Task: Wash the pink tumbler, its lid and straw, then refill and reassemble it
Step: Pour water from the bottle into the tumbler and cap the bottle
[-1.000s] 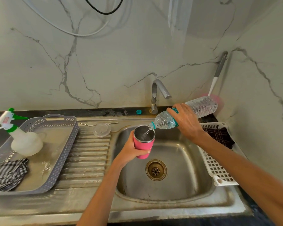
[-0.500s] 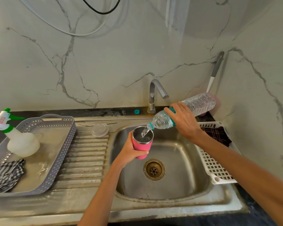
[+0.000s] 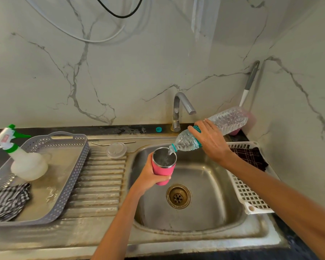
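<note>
From the head view: the left hand [image 3: 150, 177] is wrapped round the pink tumbler [image 3: 163, 170], fingers curled across its lower body, holding it upright and lidless above the sink basin [image 3: 204, 218], just behind and left of the drain [image 3: 178, 196]. The right hand [image 3: 209, 141] grips a clear water bottle [image 3: 225, 121] round its middle, tipped down to the left, its uncapped mouth right at the tumbler's rim. Water runs from it into the steel interior.

On the ribbed drainboard [image 3: 101, 181], just left of the basin, lies the clear lid [image 3: 116, 150], and the metal straw [image 3: 109, 143] lies flat right behind it. A small blue cap [image 3: 158, 129] sits at the back edge near the faucet [image 3: 178, 109].

Far left, a grey basket [image 3: 73, 177] holds a white spray bottle [image 3: 24, 162] with a green trigger and a striped cloth [image 3: 6, 199]. On the right, a white basket [image 3: 246, 196] leans at the basin's edge with a dark checked cloth [image 3: 250, 156] in it. A brush handle [image 3: 250, 81] stands in the wall corner.
</note>
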Motion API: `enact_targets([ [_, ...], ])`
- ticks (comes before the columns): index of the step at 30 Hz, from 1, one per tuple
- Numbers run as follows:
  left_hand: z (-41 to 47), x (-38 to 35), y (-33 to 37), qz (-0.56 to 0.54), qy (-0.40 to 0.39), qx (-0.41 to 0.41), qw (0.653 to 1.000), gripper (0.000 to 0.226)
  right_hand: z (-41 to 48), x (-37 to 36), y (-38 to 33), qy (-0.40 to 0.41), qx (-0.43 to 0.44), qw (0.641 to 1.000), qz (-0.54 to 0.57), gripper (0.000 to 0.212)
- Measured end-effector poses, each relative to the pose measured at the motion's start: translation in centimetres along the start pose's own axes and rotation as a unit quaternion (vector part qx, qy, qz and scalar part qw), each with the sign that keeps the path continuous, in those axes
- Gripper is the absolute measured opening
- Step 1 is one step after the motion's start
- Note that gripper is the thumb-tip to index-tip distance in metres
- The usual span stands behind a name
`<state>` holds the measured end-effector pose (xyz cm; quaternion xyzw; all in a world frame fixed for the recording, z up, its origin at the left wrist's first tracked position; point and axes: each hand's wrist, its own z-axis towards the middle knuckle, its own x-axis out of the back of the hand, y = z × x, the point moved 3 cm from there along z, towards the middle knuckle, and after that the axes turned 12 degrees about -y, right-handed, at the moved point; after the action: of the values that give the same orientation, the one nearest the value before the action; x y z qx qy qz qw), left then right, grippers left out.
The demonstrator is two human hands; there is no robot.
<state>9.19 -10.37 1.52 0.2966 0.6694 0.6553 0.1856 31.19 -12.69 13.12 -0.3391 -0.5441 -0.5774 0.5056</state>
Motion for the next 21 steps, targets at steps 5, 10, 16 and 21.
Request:
enact_targets([
  [5, 0.02, 0.01, -0.11, -0.008, -0.001, -0.001, 1.0, 0.091, 0.13, 0.02, -0.12, -0.006, 0.002, 1.0, 0.005, 0.091],
  [10, -0.06, -0.02, -0.46, -0.014, -0.002, 0.007, 1.0, 0.09, 0.21, 0.17, -0.15, -0.007, 0.004, 1.0, 0.003, 0.088],
  [16, -0.13, -0.12, -0.57, -0.013, -0.007, 0.008, 1.0, 0.092, 0.13, 0.07, -0.1, -0.008, 0.01, 1.0, 0.005, 0.086],
  [21, -0.27, 0.02, -0.69, -0.014, -0.005, 0.008, 1.0, 0.093, 0.04, -0.23, -0.3, -0.02, 0.012, 1.0, -0.001, 0.092],
])
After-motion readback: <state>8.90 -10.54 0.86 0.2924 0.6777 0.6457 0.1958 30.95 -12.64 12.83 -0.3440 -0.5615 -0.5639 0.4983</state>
